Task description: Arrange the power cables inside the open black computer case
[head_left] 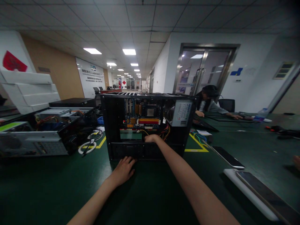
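An open black computer case (127, 151) stands upright on the green table, its open side facing me. Inside it are a motherboard (150, 106), red and yellow memory modules (148, 121), and a silver power supply (182, 113) at the upper right. My right hand (150, 138) reaches in over the lower panel, near some thin cables (167, 133). Its fingers look curled, and whatever they grip is hidden. Lying on the table with fingers spread, my left hand (124, 170) has its fingertips at the case's bottom edge.
To the left lies another opened computer case (47, 140), with a coiled white cable (87, 147) beside it. Phones (228, 157) and a white slab-like object (248, 190) lie on the right. Across the table sits a person (211, 103) in a dark cap.
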`<act>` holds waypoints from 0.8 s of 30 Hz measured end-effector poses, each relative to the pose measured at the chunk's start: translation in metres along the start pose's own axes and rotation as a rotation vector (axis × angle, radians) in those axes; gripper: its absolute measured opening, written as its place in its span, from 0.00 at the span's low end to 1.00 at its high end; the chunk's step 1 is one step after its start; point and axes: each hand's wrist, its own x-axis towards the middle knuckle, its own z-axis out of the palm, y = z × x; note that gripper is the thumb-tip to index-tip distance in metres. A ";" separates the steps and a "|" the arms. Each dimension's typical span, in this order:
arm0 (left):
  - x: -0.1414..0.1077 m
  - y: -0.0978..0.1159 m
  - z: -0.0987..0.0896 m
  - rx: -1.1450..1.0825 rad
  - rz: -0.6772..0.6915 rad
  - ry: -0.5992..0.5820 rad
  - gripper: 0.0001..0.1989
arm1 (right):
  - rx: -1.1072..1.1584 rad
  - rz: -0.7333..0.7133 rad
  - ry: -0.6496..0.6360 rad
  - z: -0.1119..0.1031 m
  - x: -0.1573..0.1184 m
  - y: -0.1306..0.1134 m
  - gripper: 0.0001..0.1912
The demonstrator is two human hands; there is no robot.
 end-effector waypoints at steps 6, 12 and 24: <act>0.000 0.000 -0.001 -0.005 -0.002 -0.006 0.20 | 0.022 0.024 -0.046 0.000 0.001 0.004 0.06; 0.000 0.001 -0.003 -0.005 -0.011 -0.012 0.21 | 0.066 0.010 -0.032 0.002 -0.009 -0.001 0.04; -0.001 0.002 -0.003 -0.002 -0.011 -0.005 0.20 | 0.481 -0.019 0.283 -0.003 -0.045 -0.003 0.08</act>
